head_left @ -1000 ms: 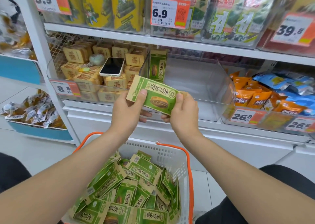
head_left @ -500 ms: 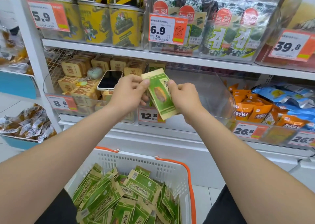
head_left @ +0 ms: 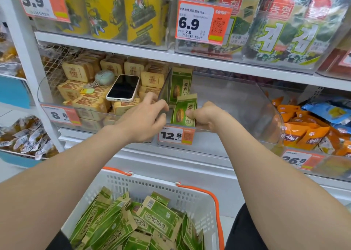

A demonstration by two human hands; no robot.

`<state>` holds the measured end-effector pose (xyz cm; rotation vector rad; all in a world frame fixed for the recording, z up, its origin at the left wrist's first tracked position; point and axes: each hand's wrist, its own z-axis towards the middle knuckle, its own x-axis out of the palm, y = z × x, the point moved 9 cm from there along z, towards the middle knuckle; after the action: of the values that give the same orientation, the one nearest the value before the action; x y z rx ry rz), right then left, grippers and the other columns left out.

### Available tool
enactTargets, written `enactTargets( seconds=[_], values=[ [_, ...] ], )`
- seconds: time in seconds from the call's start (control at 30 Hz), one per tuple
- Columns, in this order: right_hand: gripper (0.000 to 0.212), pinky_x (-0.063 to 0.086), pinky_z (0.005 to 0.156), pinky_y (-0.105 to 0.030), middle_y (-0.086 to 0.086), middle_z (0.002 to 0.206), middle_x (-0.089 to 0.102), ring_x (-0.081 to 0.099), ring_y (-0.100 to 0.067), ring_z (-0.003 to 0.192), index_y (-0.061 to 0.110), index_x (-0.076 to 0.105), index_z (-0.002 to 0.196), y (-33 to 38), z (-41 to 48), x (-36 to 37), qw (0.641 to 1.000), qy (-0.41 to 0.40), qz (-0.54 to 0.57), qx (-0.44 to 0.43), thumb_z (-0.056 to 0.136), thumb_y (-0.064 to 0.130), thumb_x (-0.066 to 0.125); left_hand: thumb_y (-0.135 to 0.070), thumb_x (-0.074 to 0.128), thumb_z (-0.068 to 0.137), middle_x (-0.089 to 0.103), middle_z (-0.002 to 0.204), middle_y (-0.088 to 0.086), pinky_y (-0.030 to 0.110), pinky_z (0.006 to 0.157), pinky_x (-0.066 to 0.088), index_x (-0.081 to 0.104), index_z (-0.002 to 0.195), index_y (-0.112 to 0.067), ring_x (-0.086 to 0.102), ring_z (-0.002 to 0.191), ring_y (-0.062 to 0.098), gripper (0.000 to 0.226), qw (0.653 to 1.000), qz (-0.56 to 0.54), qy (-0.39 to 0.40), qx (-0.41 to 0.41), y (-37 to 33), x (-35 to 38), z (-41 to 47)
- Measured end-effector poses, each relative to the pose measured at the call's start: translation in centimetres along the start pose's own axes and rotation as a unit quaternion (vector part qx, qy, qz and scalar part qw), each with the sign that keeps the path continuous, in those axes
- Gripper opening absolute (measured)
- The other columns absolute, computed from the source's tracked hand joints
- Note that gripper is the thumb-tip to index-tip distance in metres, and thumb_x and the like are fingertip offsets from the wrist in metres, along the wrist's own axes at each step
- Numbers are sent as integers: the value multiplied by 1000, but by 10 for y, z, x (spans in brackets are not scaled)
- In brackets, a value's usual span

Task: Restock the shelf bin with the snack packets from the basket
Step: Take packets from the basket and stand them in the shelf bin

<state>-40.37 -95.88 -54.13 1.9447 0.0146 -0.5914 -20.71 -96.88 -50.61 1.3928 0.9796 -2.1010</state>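
Bin (head_left: 247,105) space is mostly bare, so stock starts upright against its left wall. The full basket (head_left: 190,192) sits below, within reach. One packet (head_left: 183,113) stands at the bin's front; the right hand (head_left: 207,114) steadies its edge with pinching fingers, the left hand (head_left: 140,120) loose-fingered alongside.

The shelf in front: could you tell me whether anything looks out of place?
Yes: a smartphone lies face up on the tan snack packets, in the bin left of the clear bin where the right hand holds a green packet. Beside the phone sits a pale fluffy charm. Neither looks like stock.
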Motion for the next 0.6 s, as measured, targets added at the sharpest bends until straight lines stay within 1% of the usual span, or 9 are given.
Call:
enactTargets(
  seconds=[0.07,0.1,0.13,0.2,0.27,0.33,0.47,0.53,0.6],
  values=[
    [17,63,84,-41,-13,109,70,71,-25,93,10,53,98,3,2,5,996,2,-87,-1,99,16,69,-38,41,105,35,132,1,45,85,55,54,125,-30,61,87,20,25,1000,10,0,8,0,0,2],
    [16,62,89,-43,-13,106,67,67,-26,93,11,55,94,4,2,7,991,4,-132,4,99,21,67,-39,40,104,34,131,0,46,82,56,53,123,-31,62,83,20,25,1000,15,0,11,0,0,2],
    [18,60,93,-44,-12,108,65,65,-27,98,12,58,99,6,0,9,984,14,-175,11,98,27,68,-40,39,103,33,128,0,46,80,56,53,121,-31,62,80,21,24,1000,20,-1,13,0,1,3],
    [36,57,95,-42,-10,120,61,63,-28,108,12,59,116,9,1,19,975,45,-217,17,94,37,75,-39,40,102,32,125,0,47,77,56,53,116,-30,62,75,24,21,999,25,-6,21,0,3,5],
    [41,54,96,-39,-7,123,59,61,-28,113,15,54,114,15,3,27,973,58,-222,1,91,38,80,-38,42,103,33,126,2,46,75,56,53,115,-29,62,74,26,19,999,24,-12,25,2,3,7],
    [45,51,99,-39,-4,124,59,59,-27,120,13,56,116,16,7,31,976,58,-210,-7,89,36,83,-37,44,104,34,126,3,42,72,54,54,116,-27,60,71,26,18,999,21,-18,28,3,3,7],
    [52,50,96,-38,-3,120,58,59,-27,119,11,60,126,9,20,46,981,86,-173,19,84,26,87,-35,44,104,35,125,5,37,65,44,56,118,-24,55,66,24,21,999,26,-26,36,2,3,6],
    [58,52,104,-45,-5,130,66,63,-31,122,12,64,130,4,26,53,982,101,-157,32,79,22,89,-35,44,104,34,124,5,38,65,46,56,118,-24,54,64,24,21,999,25,-25,37,2,2,5],
    [57,50,109,-50,-10,138,65,61,-33,126,14,64,134,3,31,56,979,111,-166,27,81,19,85,-36,42,104,33,122,3,40,66,48,55,117,-24,53,63,24,23,999,25,-25,38,1,2,5]
  ],
)
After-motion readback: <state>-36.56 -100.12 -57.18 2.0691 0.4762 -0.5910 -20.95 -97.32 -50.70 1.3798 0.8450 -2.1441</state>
